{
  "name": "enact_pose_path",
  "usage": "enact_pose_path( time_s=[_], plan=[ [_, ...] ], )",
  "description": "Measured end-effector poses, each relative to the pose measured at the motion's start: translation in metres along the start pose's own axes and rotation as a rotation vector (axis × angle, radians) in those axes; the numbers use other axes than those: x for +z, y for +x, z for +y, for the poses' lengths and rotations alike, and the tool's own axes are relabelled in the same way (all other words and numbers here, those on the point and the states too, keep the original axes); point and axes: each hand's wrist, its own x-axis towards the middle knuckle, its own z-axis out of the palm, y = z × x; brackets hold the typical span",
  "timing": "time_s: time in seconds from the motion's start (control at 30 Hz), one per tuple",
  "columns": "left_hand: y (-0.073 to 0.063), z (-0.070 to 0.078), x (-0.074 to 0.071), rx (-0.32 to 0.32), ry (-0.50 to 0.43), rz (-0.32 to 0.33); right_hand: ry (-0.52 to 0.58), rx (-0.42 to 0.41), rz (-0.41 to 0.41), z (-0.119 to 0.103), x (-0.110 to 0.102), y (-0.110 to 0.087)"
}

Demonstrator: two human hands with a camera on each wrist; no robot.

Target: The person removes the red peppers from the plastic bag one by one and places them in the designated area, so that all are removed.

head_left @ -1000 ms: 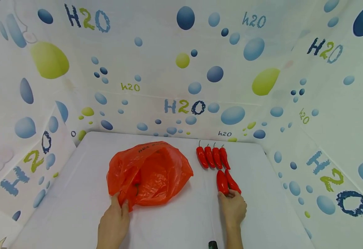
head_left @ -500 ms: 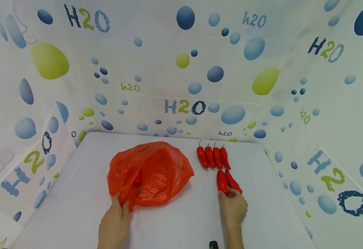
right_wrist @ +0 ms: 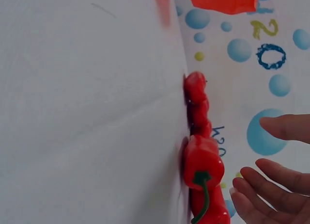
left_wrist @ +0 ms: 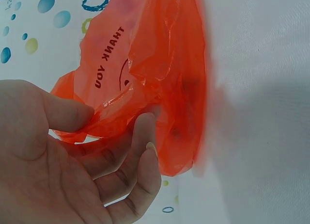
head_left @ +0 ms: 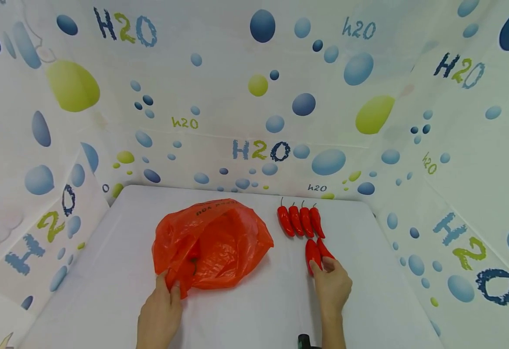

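My left hand point(head_left: 160, 308) pinches the near edge of an orange-red plastic bag point(head_left: 232, 249), whose mouth gapes toward me. Inside it, a red pepper with a green stem point(head_left: 194, 263) partly shows. On the right, my right hand point(head_left: 333, 286) hovers over two red chili peppers point(head_left: 311, 249) lying side by side. Its thumb and fingers are apart with nothing between them, as the right wrist view shows; the nearest pepper point(right_wrist: 201, 161) lies on the table there with its stem toward the camera. The hand partly hides both peppers in the head view.
Behind those two lies a row of several red chili peppers point(head_left: 295, 220), stems pointing away. A white cloth covers the table point(head_left: 245, 320). Curtains with dots and H2O lettering point(head_left: 258, 111) enclose the back and sides. A dark object point(head_left: 304, 341) shows beside the right wrist.
My right hand has come off the lower ends of the two peppers, shifted slightly right and forward, and spread its fingers. The left hand keeps its pinch on the bag.
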Motion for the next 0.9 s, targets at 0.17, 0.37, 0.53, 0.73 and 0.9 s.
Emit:
enact_pose_path(
  time_s=[0.17, 0.37, 0.53, 0.73, 0.9],
  plan=[
    [0.002, 0.000, -0.001, -0.008, 0.006, -0.017, 0.040, -0.040, -0.011, -0.009, -0.001, 0.004],
    [0.001, -0.001, 0.000, 0.005, -0.003, 0.005, 0.067, -0.105, -0.039, -0.028, 0.001, 0.003],
    [0.000, -0.001, -0.001, 0.009, -0.007, 0.017, 0.116, -0.155, -0.053, -0.048, 0.007, 0.000],
    [0.000, -0.001, -0.002, 0.003, -0.010, 0.021, 0.168, -0.204, -0.108, -0.072, 0.014, -0.008],
    [-0.001, -0.003, -0.001, 0.010, -0.014, 0.036, 0.215, -0.276, -0.146, -0.089, 0.020, -0.016]
  ],
)
